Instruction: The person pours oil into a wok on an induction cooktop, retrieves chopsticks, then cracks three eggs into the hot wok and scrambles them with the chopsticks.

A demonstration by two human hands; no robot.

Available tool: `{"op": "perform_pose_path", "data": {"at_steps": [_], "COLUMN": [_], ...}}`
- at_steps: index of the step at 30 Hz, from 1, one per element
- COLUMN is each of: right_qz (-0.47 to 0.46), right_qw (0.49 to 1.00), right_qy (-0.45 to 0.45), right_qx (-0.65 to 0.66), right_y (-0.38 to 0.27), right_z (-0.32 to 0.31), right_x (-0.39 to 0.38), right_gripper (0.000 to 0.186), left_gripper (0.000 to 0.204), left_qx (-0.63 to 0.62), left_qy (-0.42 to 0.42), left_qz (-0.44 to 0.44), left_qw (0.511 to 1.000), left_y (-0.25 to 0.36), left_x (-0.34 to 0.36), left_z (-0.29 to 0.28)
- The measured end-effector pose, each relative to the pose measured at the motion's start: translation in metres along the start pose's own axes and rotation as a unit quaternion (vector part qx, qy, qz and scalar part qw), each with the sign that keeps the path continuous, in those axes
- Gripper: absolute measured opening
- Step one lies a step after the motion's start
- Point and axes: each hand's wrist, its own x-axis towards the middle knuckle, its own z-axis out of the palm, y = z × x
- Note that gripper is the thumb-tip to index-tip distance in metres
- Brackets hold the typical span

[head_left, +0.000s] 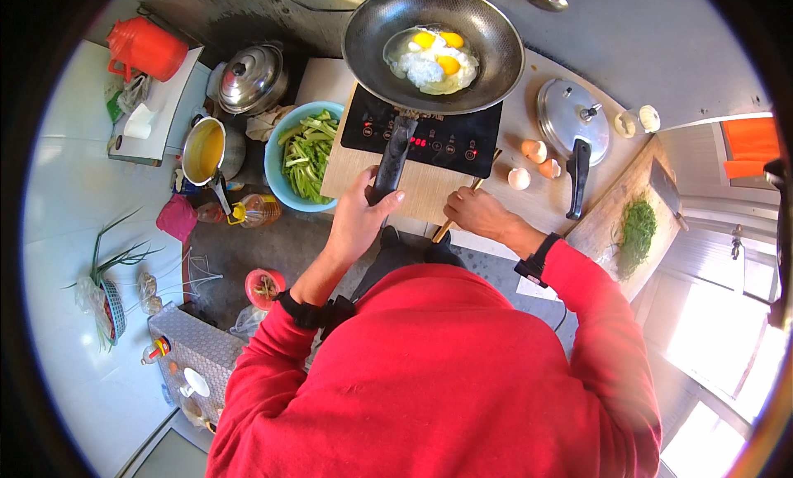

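My left hand (357, 216) is closed round the black handle of a dark frying pan (368, 61), its thumb lying along the top. Three yolks in partly whitened egg (434, 65) sit in the pan. The pan is over the back part of a black induction cooker (446, 139) with lit red digits; whether it rests on the glass or is lifted, I cannot tell. In my right hand (487, 218), closed in front of the cooker, is a pair of wooden chopsticks (443, 230). Broken eggshells (519, 178) lie to the right of that hand.
Left of the cooker stands a blue bowl (277, 168) of cut green vegetables, with a pot (234, 152) of yellow contents beyond it. A pressure cooker lid (562, 118) lies at right, near a cutting board (599, 226) with chopped greens (638, 234) and a cleaver (663, 185).
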Motion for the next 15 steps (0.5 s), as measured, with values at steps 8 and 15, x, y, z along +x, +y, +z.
{"op": "perform_pose_path", "data": {"at_steps": [8, 15], "right_qz": [0.172, 0.343], "right_qw": [0.917, 0.835], "right_qy": [0.236, 0.205], "right_qx": [0.273, 0.379], "right_y": [-0.006, 0.014], "right_z": [-0.077, -0.096], "right_x": [-0.046, -0.066], "right_gripper": [0.018, 0.009], "left_gripper": [0.033, 0.049], "left_qx": [0.027, 0.102], "left_qy": [-0.001, 0.022], "left_qz": [0.028, 0.061], "left_qw": [0.999, 0.993], "left_y": [-0.009, 0.004], "left_x": [0.01, 0.017], "left_z": [-0.014, -0.012]}}
